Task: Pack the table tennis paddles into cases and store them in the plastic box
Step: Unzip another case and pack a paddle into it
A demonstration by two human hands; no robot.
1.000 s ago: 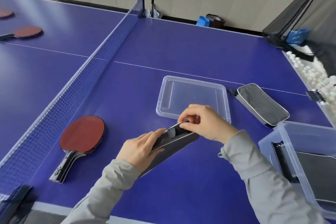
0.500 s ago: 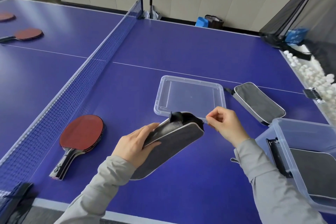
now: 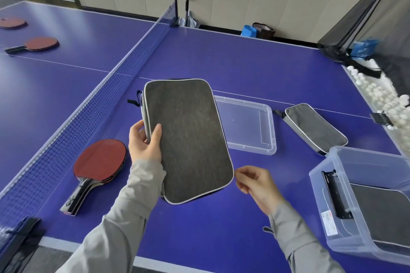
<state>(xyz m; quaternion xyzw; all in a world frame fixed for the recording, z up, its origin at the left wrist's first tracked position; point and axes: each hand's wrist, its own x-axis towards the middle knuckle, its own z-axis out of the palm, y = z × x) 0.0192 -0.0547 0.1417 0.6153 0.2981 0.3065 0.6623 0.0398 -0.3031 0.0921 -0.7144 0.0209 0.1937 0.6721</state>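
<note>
My left hand [image 3: 144, 139] grips the left edge of a dark grey paddle case [image 3: 188, 139], holding it up with its flat face toward me above the blue table. My right hand [image 3: 255, 182] hovers just off the case's lower right corner, fingers loosely curled, holding nothing. A stack of red paddles [image 3: 99, 162] lies on the table to the left by the net. A second grey case [image 3: 315, 127] lies at the right. The clear plastic box [image 3: 337, 184] at the lower right holds a dark case [image 3: 386, 213].
The box's clear lid [image 3: 250, 126] lies on the table behind the held case. The net [image 3: 88, 113] runs along the left. Two more red paddles [image 3: 40, 43] lie beyond it. A trough of white balls [image 3: 377, 93] lines the right edge.
My left hand has lifted and turned the case from nearly flat to face me. My right hand has let go of the zipper end and dropped to the case's lower right corner.
</note>
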